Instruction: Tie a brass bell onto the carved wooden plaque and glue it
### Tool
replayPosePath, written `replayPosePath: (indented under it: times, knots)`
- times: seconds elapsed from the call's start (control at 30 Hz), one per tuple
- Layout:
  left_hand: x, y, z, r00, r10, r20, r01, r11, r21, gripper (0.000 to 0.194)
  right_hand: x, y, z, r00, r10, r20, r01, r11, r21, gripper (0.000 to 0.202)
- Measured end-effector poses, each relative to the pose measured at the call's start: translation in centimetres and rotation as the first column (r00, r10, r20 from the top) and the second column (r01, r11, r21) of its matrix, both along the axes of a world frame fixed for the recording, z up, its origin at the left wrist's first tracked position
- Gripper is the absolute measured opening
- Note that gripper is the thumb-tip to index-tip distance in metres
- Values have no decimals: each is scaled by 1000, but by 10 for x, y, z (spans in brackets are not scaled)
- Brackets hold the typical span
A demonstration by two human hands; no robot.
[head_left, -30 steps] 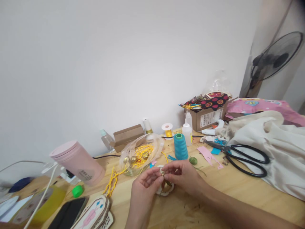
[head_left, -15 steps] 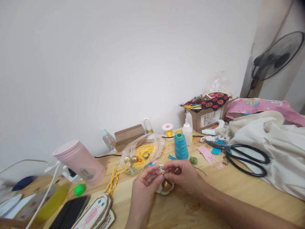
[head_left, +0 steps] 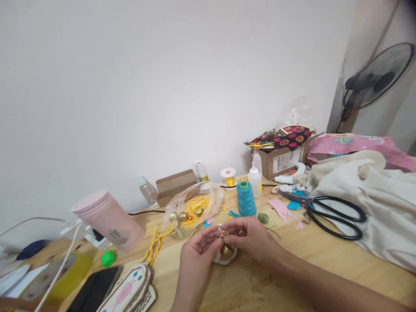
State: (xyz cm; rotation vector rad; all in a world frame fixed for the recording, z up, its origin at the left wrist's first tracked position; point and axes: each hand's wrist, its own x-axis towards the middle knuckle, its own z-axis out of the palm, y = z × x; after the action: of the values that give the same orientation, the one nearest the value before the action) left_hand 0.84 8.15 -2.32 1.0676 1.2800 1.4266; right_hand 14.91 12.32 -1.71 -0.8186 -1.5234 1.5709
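Observation:
A round brass bell [head_left: 228, 252] hangs just beneath my fingertips, over a small white-edged flat piece [head_left: 224, 261] on the wooden table. My left hand [head_left: 200, 251] comes in from the left, thumb and fingers pinched together at the bell's top. From the right, my right hand [head_left: 247, 239] closes thumb and forefinger at the same spot, touching the left fingertips. The fingers partly cover the bell's fastening. Behind them lies a clear plastic bag [head_left: 212, 197] with brass bells and yellow cords [head_left: 196, 206].
A teal thread cone [head_left: 246, 200], a green thread bundle [head_left: 263, 218] and pink scraps [head_left: 282, 210] lie beyond my right hand. Black-handled scissors [head_left: 338, 212] rest by white cloth [head_left: 360, 186]. To the left are stacked tags [head_left: 130, 286], a phone [head_left: 94, 288] and a pink tumbler [head_left: 108, 221].
Both hands stay in nearly the same place and still pinch at the bell's top. The fingertips and bell have shifted only slightly.

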Motion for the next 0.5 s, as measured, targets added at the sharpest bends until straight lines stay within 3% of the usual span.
replayPosePath:
  times: [0.3,0.5]
  knots:
    - [2,-5,3,958,42,-283,-41,999,12,27,0,0,-1,1000,15,-20,-15,1000,21,25]
    - [4,-7,5,927,72,-369,-70,997,21,29,0,0,-1,993,63,-104,-62,998,16,23]
